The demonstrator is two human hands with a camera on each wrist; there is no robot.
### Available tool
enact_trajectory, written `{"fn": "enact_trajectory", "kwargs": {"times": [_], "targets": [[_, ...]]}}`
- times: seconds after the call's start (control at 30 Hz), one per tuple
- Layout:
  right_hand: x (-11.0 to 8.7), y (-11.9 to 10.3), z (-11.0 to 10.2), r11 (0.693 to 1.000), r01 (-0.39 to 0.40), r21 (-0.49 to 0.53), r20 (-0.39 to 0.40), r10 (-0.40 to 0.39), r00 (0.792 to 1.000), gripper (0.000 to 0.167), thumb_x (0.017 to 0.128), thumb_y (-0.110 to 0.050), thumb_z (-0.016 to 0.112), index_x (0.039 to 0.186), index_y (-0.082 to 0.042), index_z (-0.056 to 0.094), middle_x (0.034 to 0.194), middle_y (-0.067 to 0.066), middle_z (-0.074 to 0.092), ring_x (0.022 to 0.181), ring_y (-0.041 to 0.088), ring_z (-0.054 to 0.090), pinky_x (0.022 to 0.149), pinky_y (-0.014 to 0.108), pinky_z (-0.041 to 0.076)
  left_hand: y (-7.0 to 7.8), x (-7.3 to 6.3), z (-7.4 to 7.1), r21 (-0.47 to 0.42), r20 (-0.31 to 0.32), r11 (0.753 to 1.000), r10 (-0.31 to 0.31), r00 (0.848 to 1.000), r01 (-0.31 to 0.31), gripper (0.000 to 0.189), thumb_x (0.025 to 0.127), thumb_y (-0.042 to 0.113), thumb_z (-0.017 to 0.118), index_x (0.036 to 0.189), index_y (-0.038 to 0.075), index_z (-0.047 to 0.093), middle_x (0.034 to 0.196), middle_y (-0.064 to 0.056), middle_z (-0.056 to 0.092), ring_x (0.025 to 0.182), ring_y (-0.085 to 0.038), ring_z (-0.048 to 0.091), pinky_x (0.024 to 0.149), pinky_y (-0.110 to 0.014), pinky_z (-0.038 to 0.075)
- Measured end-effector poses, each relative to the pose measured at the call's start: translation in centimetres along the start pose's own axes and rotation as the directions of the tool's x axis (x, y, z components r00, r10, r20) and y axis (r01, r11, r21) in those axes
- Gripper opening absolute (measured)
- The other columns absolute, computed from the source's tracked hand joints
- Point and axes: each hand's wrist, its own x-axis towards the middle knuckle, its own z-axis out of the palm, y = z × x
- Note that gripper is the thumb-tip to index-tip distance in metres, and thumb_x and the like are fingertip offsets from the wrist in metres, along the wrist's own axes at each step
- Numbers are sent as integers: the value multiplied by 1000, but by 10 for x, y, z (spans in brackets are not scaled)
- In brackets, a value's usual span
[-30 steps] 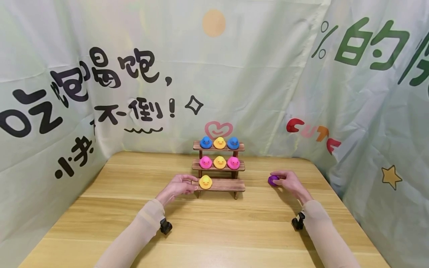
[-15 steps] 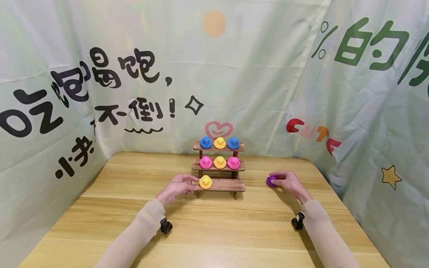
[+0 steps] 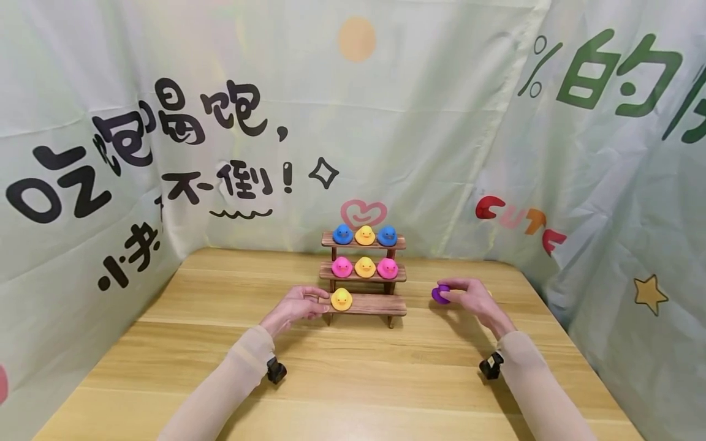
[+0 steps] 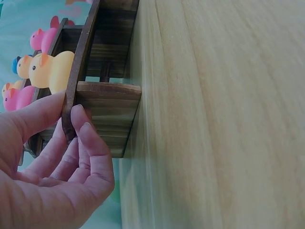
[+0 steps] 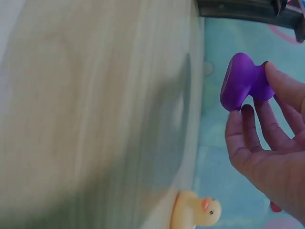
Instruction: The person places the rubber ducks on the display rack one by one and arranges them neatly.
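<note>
A three-tier wooden shelf (image 3: 366,304) stands on the table, rubber ducks along its steps. My left hand (image 3: 300,304) pinches the left end of the lowest step, thumb above and fingertips below, as the left wrist view shows. Right beside that thumb sits a yellow duck (image 3: 341,299). To the right of the shelf, my right hand (image 3: 471,298) holds a purple rubber duck (image 5: 248,81) between thumb and fingers, its flat base turned toward the tabletop. In the right wrist view a gap and a shadow show between this duck and the table.
Blue ducks (image 3: 342,234) flank a yellow one on the top step; pink ducks (image 3: 342,267) flank another yellow one on the middle step. Another yellow duck (image 5: 193,210) sits on the table, mostly hidden behind my right hand in the head view. Printed cloth (image 3: 419,153) hangs around the table.
My right hand has moved the purple duck a little left toward the shelf. A bit of the yellow duck behind that hand now shows. My left hand keeps its grip on the step.
</note>
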Motion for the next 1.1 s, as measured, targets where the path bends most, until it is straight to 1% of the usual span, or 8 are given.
{"fn": "enact_trajectory", "kwargs": {"times": [0.07, 0.17, 0.3, 0.43, 0.7, 0.87, 1.0, 1.1], "targets": [[-1, -4, 1, 1000, 10, 7, 6, -10, 1000, 46, 95, -24, 66, 133, -1, 58, 130, 20, 62, 121, 35, 56, 91, 28, 49, 0, 0, 1, 4, -2, 1000, 5, 1000, -5, 32, 84, 3, 73, 115, 3, 65, 86, -7, 70, 73, -18, 64, 69, -31, 56], [-2, -9, 4, 998, 34, 45, 24, -36, 999, 45, 94, -21, 66, 133, 0, 58, 131, 21, 61, 124, 36, 54, 95, 35, 51, -1, 0, 1, 6, -4, 1000, 3, 1000, -3, 31, 85, 4, 73, 115, 4, 66, 86, -8, 70, 72, -18, 63, 68, -30, 55], [-4, -13, 9, 989, 92, 114, 64, -100, 993, 41, 95, -15, 64, 132, 4, 58, 133, 25, 58, 126, 40, 52, 96, 36, 53, -2, 2, 1, 9, -8, 1000, 1, 1000, -1, 32, 84, 4, 74, 115, 4, 66, 86, -8, 70, 72, -18, 64, 67, -29, 55], [-5, -17, 12, 979, 131, 154, 103, -147, 984, 39, 96, -11, 61, 130, 7, 57, 133, 28, 56, 123, 41, 54, 88, 27, 56, 0, 1, 1, 6, -9, 1000, 1, 1000, -1, 32, 84, 4, 74, 115, 4, 66, 85, -7, 70, 72, -18, 64, 68, -30, 55], [-7, -29, 19, 982, 139, 127, 88, -150, 985, 36, 92, -18, 69, 122, 0, 65, 127, 21, 62, 127, 41, 50, 89, 24, 53, 2, 0, 2, 15, -16, 1000, -1, 1000, 2, 31, 84, 4, 73, 114, 4, 66, 86, -7, 69, 74, -19, 64, 71, -33, 56], [-6, -31, 25, 980, 145, 134, 58, -154, 986, 32, 88, -20, 74, 114, -3, 67, 118, 17, 67, 123, 35, 54, 88, 22, 51, 1, 1, 1, 11, -11, 1000, -2, 1000, 2, 32, 84, 4, 73, 115, 4, 65, 86, -7, 69, 75, -20, 64, 72, -34, 56], [-8, -32, 32, 974, 154, 169, 33, -162, 986, 38, 89, -17, 73, 120, 3, 64, 120, 19, 66, 118, 28, 58, 87, 20, 52, -1, 2, 1, 8, -11, 1000, -7, 1000, 7, 31, 84, 4, 73, 114, 4, 66, 86, -6, 69, 74, -18, 64, 71, -32, 56], [-11, -33, 38, 965, 120, 235, 32, -131, 991, 46, 88, -15, 73, 126, 6, 59, 122, 20, 65, 112, 21, 61, 86, 19, 53, -1, 3, 2, 12, -15, 1000, -7, 1000, 8, 31, 85, 5, 73, 114, 4, 66, 85, -5, 68, 73, -17, 63, 70, -30, 56]]}}
